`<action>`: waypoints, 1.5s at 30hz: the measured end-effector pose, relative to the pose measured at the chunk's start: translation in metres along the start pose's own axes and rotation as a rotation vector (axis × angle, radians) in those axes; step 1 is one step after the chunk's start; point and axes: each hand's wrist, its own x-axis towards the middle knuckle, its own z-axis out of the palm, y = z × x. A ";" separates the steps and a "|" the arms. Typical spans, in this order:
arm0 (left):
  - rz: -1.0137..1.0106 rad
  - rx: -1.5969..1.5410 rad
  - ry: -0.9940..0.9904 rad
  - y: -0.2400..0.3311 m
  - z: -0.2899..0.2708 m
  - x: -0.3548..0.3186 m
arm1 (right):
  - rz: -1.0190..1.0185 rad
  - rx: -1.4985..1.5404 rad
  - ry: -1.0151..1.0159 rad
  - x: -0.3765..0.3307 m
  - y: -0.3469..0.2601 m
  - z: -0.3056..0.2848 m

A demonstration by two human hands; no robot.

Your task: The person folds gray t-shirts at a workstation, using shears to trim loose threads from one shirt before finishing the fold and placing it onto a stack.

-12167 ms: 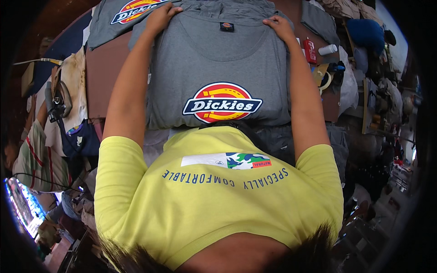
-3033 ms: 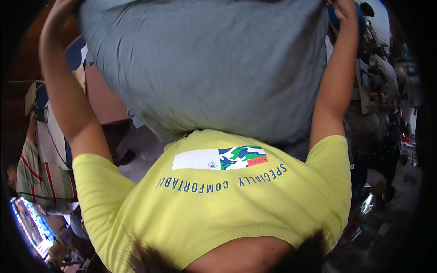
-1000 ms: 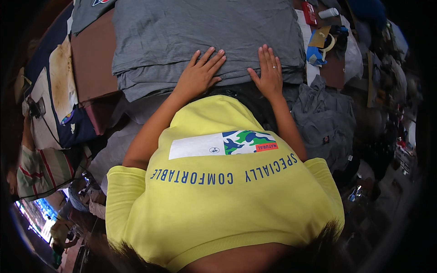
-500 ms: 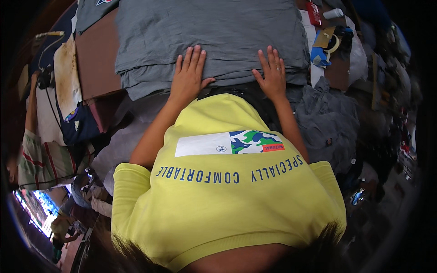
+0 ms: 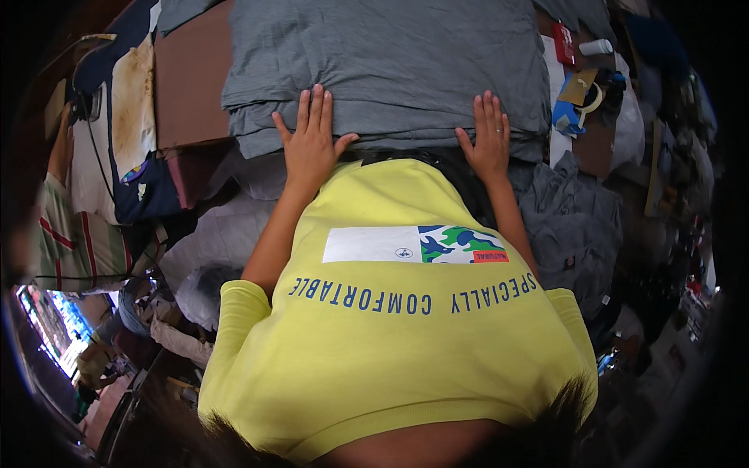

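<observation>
Grey folded cloth, apparently T-shirts in layers [image 5: 390,58], lies on the brown table in front of me. My left hand [image 5: 310,144] rests flat on its near edge, with thumb and fingers spread. Farther right along the same edge, my right hand [image 5: 489,144] also lies flat with the fingers stretched out and the thumb apart; it wears a ring. Neither hand grips anything. Several layered folds show along the near edge between the hands.
At the right stand a blue tape dispenser [image 5: 568,117], a red box [image 5: 563,44] and a white cylinder [image 5: 596,47]. Crumpled grey garments [image 5: 569,218] hang below. On the left, another person's hand [image 5: 61,144] holds an iron [image 5: 87,103] beside a scorched cloth [image 5: 133,105].
My left hand has slid left along the cloth's near edge and its fingers have spread. My right hand stays near the right end. The whole view has shifted slightly.
</observation>
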 end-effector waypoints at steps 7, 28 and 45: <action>-0.166 0.075 0.065 -0.012 -0.004 -0.006 | -0.001 -0.023 -0.016 0.001 -0.001 -0.001; -0.641 -1.053 0.400 -0.140 -0.001 0.014 | 0.001 -0.033 -0.012 0.003 -0.008 0.000; -0.754 -1.801 0.560 -0.156 -0.004 0.023 | -0.013 -0.038 0.011 0.003 -0.010 0.001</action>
